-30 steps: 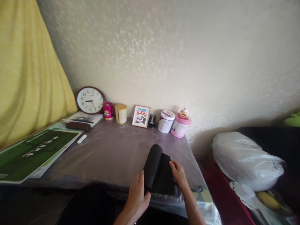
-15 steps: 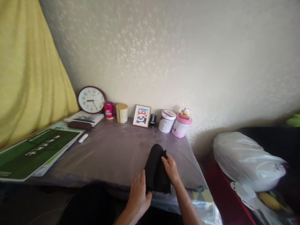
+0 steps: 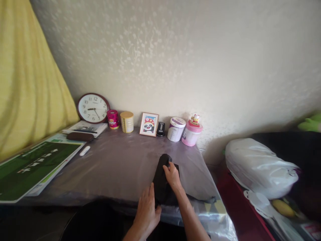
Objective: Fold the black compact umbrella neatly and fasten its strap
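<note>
A long, rolled bundle of black cloth [image 3: 160,177] lies near the table's front right edge, pointing away from me; its exact kind is not clear. My left hand [image 3: 146,207] grips its near left side, fingers along the edge and thumb at the near end. On the upper part, my right hand [image 3: 172,174] pinches the cloth, thumb and fingers drawn together over the roll. A loose fold of the cloth shows to the right, partly hidden under my right hand and wrist.
Along the wall stand a clock [image 3: 93,107], a pink can [image 3: 113,119], a yellow-lidded can [image 3: 127,122], a picture frame [image 3: 149,124] and two tubs, one white [image 3: 176,130], one pink [image 3: 192,134]. A green board [image 3: 37,167] lies left. A white plastic bag [image 3: 258,167] sits right, beyond the table.
My right hand has moved left and over the roll, bringing the loose right-hand fold of cloth across. My left hand stays at the near end. The view has shifted slightly.
</note>
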Action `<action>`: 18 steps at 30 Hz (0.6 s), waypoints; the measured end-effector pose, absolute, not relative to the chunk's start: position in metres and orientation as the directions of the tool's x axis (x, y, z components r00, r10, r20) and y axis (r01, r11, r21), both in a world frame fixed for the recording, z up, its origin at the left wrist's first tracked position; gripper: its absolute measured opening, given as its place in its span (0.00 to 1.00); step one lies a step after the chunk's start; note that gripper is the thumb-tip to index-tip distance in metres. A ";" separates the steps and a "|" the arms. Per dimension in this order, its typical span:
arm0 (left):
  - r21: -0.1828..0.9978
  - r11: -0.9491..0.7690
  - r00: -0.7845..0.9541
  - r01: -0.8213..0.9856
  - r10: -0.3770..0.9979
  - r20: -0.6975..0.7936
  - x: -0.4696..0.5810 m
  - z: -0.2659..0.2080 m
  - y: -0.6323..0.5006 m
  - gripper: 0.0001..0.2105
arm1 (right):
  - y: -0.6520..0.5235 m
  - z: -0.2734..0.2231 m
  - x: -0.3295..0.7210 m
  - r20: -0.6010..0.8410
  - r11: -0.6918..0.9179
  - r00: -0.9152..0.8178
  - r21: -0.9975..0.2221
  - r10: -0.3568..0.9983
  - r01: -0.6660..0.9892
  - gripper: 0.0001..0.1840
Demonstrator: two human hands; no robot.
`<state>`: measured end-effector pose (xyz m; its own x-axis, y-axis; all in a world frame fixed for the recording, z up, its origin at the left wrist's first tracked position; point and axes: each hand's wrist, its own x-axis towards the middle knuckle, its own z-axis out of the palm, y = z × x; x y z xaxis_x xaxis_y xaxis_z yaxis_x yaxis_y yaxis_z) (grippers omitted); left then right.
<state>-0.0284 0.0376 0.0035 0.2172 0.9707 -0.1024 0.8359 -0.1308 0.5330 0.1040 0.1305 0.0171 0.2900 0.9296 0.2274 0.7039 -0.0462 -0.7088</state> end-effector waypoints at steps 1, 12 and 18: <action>0.524 -0.128 0.215 0.842 0.971 -0.109 -0.028 0.004 0.037 0.36 | 0.131 0.017 0.103 0.228 -0.053 0.294 -0.701 0.928 0.711 0.18; 0.423 -0.150 0.225 0.894 0.965 -0.133 -0.031 0.008 0.037 0.34 | 0.130 0.022 0.096 0.210 -0.067 0.286 -0.686 0.935 0.724 0.18; 0.451 -0.170 0.232 0.876 0.969 -0.085 -0.031 0.003 0.037 0.36 | 0.129 0.021 0.097 0.235 -0.029 0.286 -0.724 0.929 0.690 0.17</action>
